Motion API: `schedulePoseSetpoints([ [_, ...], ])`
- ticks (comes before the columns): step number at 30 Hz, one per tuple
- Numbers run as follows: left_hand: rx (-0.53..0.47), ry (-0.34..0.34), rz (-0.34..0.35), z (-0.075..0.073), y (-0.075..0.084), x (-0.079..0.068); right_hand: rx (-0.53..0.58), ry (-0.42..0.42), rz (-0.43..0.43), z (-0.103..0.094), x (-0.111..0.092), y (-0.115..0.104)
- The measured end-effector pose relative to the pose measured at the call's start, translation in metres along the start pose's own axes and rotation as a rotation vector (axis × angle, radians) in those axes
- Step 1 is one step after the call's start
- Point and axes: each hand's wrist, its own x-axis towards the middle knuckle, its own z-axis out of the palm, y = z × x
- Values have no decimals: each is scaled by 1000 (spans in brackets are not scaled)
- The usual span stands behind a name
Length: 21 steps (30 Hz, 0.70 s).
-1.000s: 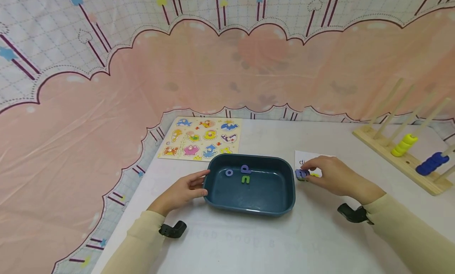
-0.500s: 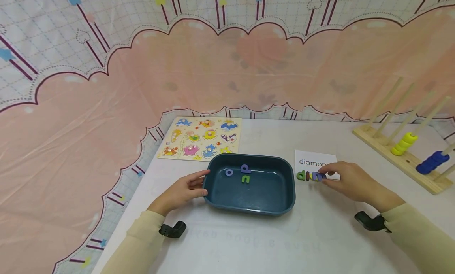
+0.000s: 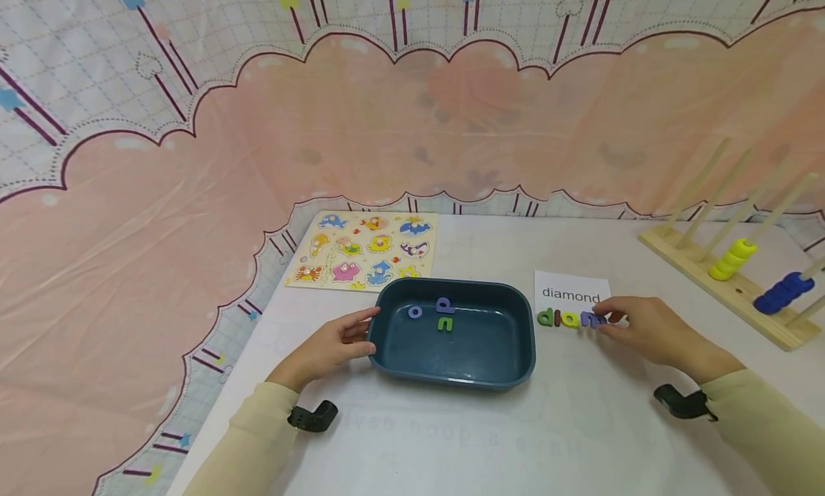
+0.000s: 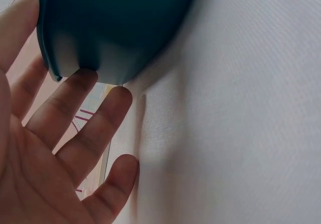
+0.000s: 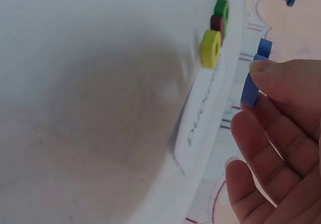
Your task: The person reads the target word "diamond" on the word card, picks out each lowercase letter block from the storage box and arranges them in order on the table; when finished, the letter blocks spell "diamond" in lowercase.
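Near the middle of the white worktop (image 3: 451,446), between its left and right edges, stands the blue tray (image 3: 445,383); to the right of it lies a white card (image 3: 546,280) printed "diamond", with the green d (image 3: 545,318), the dark red i (image 3: 558,318) and the yellow a (image 3: 570,319) in a row along its near edge; the right hand (image 3: 651,331) pinches the purple m (image 3: 591,320) between thumb and forefinger just right of the yellow a, and the right wrist view suggests the piece is held a little off the surface; the left hand (image 3: 331,346) is loosely spread, fingertips against the tray's left wall without a grip

Inside the tray, toward its far edge, lie the purple o (image 3: 415,312), a purple letter (image 3: 445,306) that could be a d or a p, and the green n (image 3: 445,325); a puzzle board (image 3: 325,285) lies behind the tray's far left corner, and a wooden rack (image 3: 692,256) stands toward the worktop's far right corner

Several slips seem possible: the purple m, released unevenly, could tip or nudge the yellow a out of line, since they are just beside each other; dragged low, it could pull the loose card askew; the row spans most of the card's width, so anything added would probably overhang its right edge; a firmer push from the left hand might slide the tray toward the card and disturb the row
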Motion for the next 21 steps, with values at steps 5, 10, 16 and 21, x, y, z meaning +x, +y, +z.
schedulePoseSetpoints([
  [5, -2, -4, -1, 0, 0, 0, 3, -28, 38, 3, -1, 7],
  [10, 6, -3, -4, 0, 0, 0, 9, -61, 77, 5, -1, 13],
  [16, 3, 0, -7, 0, -1, 0, 21, -78, 103, 8, 1, 15],
  [21, 1, 4, -15, 0, -1, 0, 9, -83, 100, 10, 5, 15],
])
